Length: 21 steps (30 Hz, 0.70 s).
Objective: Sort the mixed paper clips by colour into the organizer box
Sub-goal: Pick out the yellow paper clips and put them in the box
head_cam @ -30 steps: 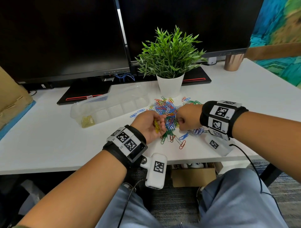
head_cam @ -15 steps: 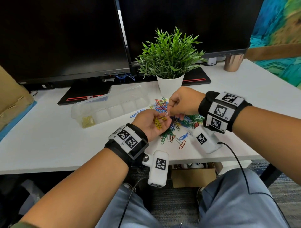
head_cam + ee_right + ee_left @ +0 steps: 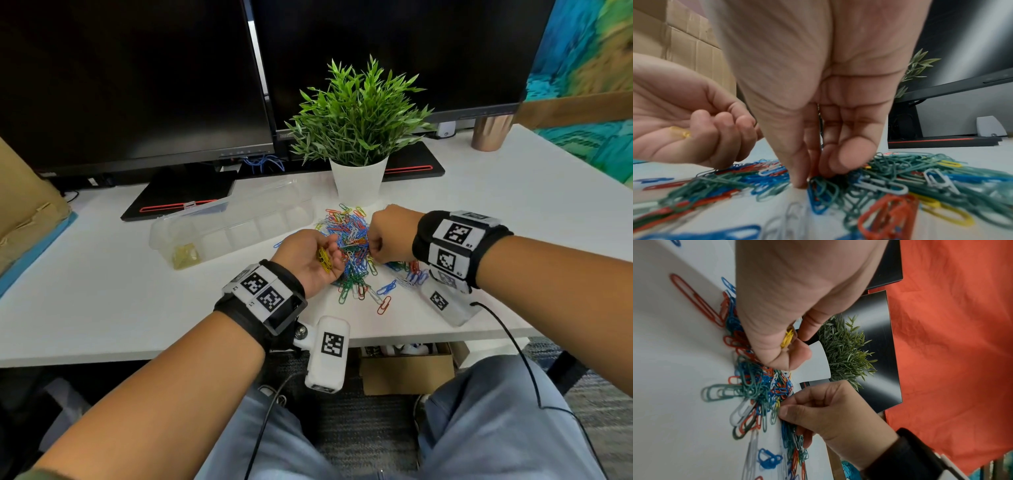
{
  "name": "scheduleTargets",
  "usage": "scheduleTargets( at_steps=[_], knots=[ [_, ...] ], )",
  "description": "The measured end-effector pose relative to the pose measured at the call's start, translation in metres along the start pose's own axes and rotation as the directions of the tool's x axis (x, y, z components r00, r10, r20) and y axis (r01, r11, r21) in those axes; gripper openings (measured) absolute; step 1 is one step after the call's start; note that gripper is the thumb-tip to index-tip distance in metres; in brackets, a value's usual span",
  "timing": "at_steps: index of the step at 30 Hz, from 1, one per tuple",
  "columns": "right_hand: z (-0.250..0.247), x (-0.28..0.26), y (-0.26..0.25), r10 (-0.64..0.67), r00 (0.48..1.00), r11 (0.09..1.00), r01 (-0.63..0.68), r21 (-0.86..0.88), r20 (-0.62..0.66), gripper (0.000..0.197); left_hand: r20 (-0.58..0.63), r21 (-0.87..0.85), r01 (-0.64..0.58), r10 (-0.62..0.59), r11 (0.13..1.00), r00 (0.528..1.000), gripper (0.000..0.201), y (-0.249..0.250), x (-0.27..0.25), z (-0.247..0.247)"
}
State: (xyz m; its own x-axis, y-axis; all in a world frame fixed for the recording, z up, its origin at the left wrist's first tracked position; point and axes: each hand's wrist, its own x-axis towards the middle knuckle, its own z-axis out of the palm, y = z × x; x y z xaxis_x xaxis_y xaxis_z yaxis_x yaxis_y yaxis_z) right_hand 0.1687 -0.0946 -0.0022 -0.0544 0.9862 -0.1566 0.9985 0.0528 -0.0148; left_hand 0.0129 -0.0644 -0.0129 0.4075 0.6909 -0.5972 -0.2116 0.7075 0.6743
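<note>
A heap of mixed paper clips (image 3: 352,246) lies on the white desk in front of the plant pot. My left hand (image 3: 308,248) rests palm up at the heap's left edge, fingers curled round a few yellow clips (image 3: 323,260), which also show in the left wrist view (image 3: 786,337). My right hand (image 3: 375,250) reaches down into the heap, where thumb and fingertips (image 3: 840,162) pinch at a clip whose colour I cannot make out. The clear organizer box (image 3: 239,229) lies to the left with its lid open. Its leftmost compartment holds yellow clips (image 3: 185,255).
A potted plant (image 3: 358,181) stands just behind the heap, with two dark monitors and their bases at the back. A copper cup (image 3: 491,132) is at the far right and a cardboard box (image 3: 24,212) at the left. Loose clips (image 3: 383,305) lie near the desk's front edge.
Half a second ago my right hand was raised over the left palm. It has dropped back into the heap and pinches there. The left hand has stayed put with the yellow clips.
</note>
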Motion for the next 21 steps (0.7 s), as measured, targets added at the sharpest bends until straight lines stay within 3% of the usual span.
scheduleTargets(
  at_steps=[7,14,18,21],
  knots=[
    [0.005,0.005,-0.006,0.051,0.998,0.998,-0.049,-0.047,0.034,0.016,-0.007,0.014,-0.011,0.011,1.0,1.0,0.02,-0.002,-0.001,-0.001],
    [0.001,0.001,-0.01,0.112,0.982,0.994,-0.108,-0.031,0.151,0.043,0.002,0.016,-0.007,0.007,1.0,1.0,0.019,-0.004,-0.001,-0.001],
    [-0.002,-0.002,-0.011,0.13,0.978,0.991,-0.128,-0.023,0.165,0.042,0.017,0.006,0.002,-0.002,1.0,1.0,0.021,-0.004,-0.003,-0.001],
    [-0.014,-0.002,-0.005,0.153,0.981,0.984,-0.163,0.077,0.122,0.039,0.034,-0.017,0.01,-0.009,1.0,0.999,0.02,-0.004,-0.004,-0.002]
  ],
)
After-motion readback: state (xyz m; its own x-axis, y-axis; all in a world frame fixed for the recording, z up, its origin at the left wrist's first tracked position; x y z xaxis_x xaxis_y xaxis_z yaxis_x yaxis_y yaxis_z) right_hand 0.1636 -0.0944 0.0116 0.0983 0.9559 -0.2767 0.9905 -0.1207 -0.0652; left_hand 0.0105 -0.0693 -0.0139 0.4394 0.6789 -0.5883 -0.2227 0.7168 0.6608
